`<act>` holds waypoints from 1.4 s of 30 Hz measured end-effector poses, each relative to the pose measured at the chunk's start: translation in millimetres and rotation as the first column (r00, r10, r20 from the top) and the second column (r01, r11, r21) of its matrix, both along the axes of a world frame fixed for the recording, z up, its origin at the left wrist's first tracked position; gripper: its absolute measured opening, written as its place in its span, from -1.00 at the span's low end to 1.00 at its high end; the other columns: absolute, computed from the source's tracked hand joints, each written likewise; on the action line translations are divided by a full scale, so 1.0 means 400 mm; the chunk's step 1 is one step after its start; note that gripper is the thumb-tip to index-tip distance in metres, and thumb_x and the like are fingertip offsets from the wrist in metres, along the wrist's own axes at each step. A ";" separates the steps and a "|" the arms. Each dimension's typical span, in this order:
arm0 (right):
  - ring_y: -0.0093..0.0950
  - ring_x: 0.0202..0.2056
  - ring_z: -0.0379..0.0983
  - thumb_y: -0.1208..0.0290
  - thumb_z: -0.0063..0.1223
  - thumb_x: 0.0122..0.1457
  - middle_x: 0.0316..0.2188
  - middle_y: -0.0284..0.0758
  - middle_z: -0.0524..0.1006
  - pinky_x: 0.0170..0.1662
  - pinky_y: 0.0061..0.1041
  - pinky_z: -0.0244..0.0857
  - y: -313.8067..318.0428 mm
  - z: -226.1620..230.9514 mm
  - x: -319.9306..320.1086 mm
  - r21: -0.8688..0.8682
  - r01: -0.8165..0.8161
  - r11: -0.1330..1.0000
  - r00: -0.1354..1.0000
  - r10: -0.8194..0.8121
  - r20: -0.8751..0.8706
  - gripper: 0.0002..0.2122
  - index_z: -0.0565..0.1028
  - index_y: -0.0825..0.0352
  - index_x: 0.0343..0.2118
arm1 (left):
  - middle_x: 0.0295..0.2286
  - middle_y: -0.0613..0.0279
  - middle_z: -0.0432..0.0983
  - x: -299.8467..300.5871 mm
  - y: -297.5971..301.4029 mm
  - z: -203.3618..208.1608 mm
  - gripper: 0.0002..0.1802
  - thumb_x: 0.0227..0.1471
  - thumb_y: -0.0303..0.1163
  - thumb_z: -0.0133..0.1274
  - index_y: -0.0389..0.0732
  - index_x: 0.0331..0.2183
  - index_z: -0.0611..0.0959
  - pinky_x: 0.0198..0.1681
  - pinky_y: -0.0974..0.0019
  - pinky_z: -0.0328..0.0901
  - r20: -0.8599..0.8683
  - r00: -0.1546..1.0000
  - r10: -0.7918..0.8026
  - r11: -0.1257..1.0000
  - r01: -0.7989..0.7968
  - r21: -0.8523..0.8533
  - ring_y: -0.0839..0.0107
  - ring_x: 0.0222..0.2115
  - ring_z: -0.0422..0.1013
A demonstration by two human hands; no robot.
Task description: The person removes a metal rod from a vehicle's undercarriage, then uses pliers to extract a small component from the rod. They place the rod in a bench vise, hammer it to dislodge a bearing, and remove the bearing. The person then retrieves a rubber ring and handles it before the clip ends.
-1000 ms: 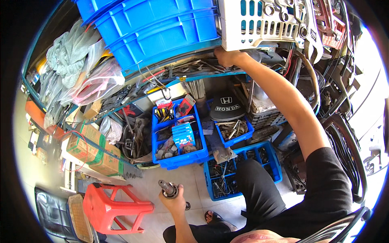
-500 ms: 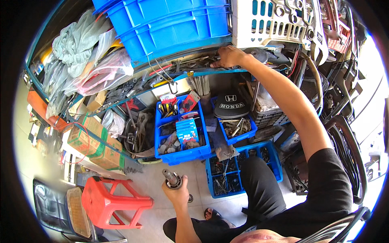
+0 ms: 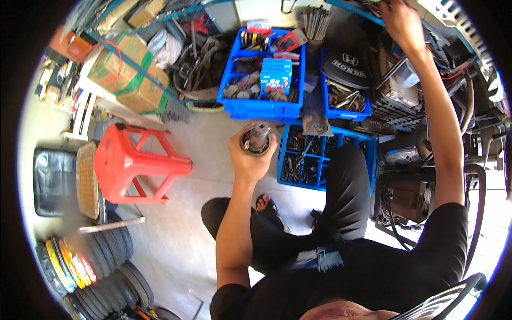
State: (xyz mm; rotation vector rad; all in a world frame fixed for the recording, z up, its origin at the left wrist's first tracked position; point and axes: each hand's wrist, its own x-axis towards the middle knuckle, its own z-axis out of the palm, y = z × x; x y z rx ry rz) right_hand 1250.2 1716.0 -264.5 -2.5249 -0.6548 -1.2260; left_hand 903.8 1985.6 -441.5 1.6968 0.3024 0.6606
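My left hand is closed around a metal shaft with a round bearing on it, held over the floor in front of my knees. The shaft's end points up out of the bearing. My right arm stretches far forward, and my right hand is at the shelf edge near the top of the view. Its fingertips are partly cut off there, so what they touch is hidden.
A red plastic stool stands on the left. Ahead are a blue parts bin with small boxes, a blue tray with a dark cap-shaped cover and a divided blue tray. Tyres lie lower left.
My view has tilted down, so the shelf has slid toward the top edge and tyres show lower left. My left hand with the shaft is raised nearer the bins. My right hand stays at the shelf.
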 end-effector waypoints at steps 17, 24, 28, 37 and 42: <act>-0.15 -0.12 0.43 0.33 0.35 0.14 -0.24 -0.16 0.44 -0.04 -0.20 0.38 0.065 -0.027 -0.621 -0.211 -0.791 0.574 0.422 0.261 -0.869 -0.64 0.49 0.40 -0.11 | -0.56 0.29 0.57 0.005 -0.011 0.002 -0.75 -0.17 -0.58 0.39 -0.29 -0.45 0.59 -0.34 0.45 0.40 0.080 0.968 -0.240 0.960 0.224 0.169 0.56 -0.50 0.51; -0.11 -0.11 0.43 0.37 0.24 0.23 -0.21 -0.09 0.46 -0.04 -0.16 0.37 0.083 -0.049 -0.652 -0.042 -0.795 0.605 0.191 0.183 -0.964 -0.65 0.50 0.46 -0.01 | -0.52 0.24 0.63 0.001 -0.007 -0.005 -0.75 -0.16 -0.55 0.41 -0.30 -0.42 0.62 -0.29 0.42 0.43 -0.002 0.991 -0.133 0.962 0.130 0.239 0.54 -0.46 0.57; -0.12 -0.14 0.46 0.40 0.30 0.16 -0.22 -0.10 0.48 -0.06 -0.19 0.40 0.105 -0.048 -0.657 -0.111 -0.789 0.605 0.364 0.315 -0.876 -0.60 0.53 0.50 0.01 | -0.51 0.13 0.65 0.000 -0.007 -0.011 -0.65 -0.33 -0.56 0.44 -0.25 -0.37 0.68 -0.30 0.37 0.47 -0.006 0.996 -0.084 0.970 0.083 0.227 0.35 -0.48 0.64; -0.13 -0.18 0.48 0.44 0.38 0.06 -0.22 -0.08 0.49 -0.07 -0.20 0.43 0.137 -0.049 -0.682 -0.211 -0.782 0.587 0.494 0.375 -0.785 -0.57 0.54 0.55 -0.04 | -0.51 0.21 0.61 -0.019 -0.002 0.005 -0.67 -0.27 -0.60 0.39 -0.31 -0.36 0.63 -0.26 0.42 0.44 0.039 0.998 -0.047 0.946 0.032 0.323 0.52 -0.45 0.56; -0.13 -0.20 0.49 0.47 0.40 0.03 -0.22 -0.06 0.49 -0.11 -0.21 0.44 0.141 -0.035 -0.687 -0.202 -0.787 0.582 0.505 0.422 -0.753 -0.56 0.54 0.56 -0.04 | -0.51 0.20 0.61 -0.021 0.005 0.016 -0.67 -0.26 -0.60 0.38 -0.33 -0.36 0.63 -0.26 0.42 0.44 0.071 0.997 -0.035 0.951 0.012 0.309 0.53 -0.46 0.55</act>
